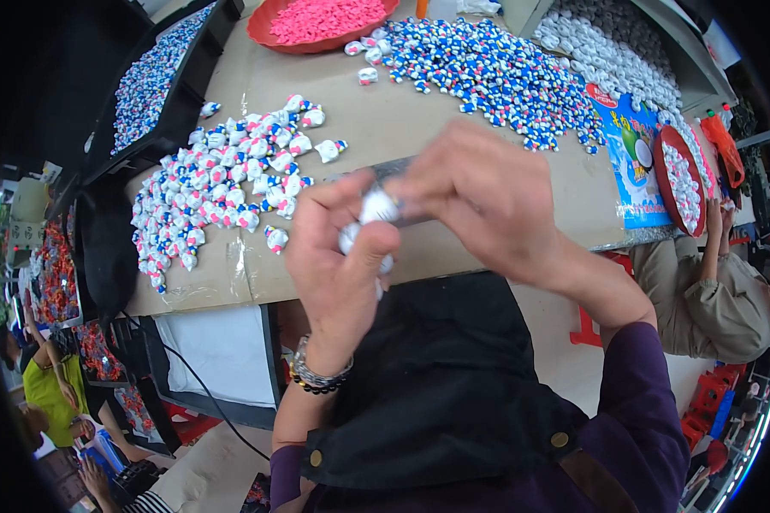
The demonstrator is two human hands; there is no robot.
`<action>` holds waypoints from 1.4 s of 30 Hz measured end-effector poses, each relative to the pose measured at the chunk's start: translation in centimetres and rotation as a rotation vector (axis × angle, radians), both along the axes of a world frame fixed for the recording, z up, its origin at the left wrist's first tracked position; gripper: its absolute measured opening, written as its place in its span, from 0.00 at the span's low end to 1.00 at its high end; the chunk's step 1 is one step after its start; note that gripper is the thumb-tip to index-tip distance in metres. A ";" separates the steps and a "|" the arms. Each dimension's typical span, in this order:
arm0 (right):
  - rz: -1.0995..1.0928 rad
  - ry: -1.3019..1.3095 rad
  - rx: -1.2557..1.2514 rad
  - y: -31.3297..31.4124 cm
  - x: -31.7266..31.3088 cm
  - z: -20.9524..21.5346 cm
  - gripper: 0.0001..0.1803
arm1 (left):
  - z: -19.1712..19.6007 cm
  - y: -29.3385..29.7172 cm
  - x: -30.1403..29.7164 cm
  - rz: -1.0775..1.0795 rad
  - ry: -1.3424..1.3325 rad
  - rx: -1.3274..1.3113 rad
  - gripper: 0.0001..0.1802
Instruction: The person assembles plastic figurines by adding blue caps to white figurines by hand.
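Observation:
My left hand point(338, 256) and my right hand point(479, 197) meet above the near edge of the cardboard-covered table point(385, 120). Between their fingers sits a small white wrapped candy point(376, 207), pinched from both sides. A second white piece shows under my left thumb point(351, 238). A bead bracelet and a watch ring my left wrist. Left of my hands lies a heap of wrapped white, pink and blue candies point(218, 184). A larger heap of blue-and-white candies point(488, 73) lies farther back.
A red tray of pink pieces point(321, 21) stands at the back. A red bowl of white candies point(683, 179) and a blue printed bag point(631, 158) sit at the right. Black bins of candies point(150, 81) line the left. Other people sit nearby at left and right.

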State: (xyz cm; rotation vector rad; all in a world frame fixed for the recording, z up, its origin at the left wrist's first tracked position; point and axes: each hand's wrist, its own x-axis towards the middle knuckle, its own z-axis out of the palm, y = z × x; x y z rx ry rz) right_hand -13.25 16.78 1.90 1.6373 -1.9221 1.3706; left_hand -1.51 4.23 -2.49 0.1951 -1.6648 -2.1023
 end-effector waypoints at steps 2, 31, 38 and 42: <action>0.026 -0.068 0.007 -2.3 -1.8 0.5 0.06 | 1.1 -1.4 -0.4 0.019 0.111 0.292 0.20; -0.516 0.241 0.768 5.8 -10.8 -6.5 0.12 | -2.8 1.9 2.8 -0.403 -0.245 1.207 0.15; -0.491 -0.046 0.446 7.0 -9.5 -4.8 0.10 | -3.5 2.1 2.0 -0.442 -0.133 1.263 0.11; -0.129 -0.800 0.180 8.0 -6.9 -4.4 0.07 | -3.6 2.7 1.8 -0.472 -0.112 1.210 0.11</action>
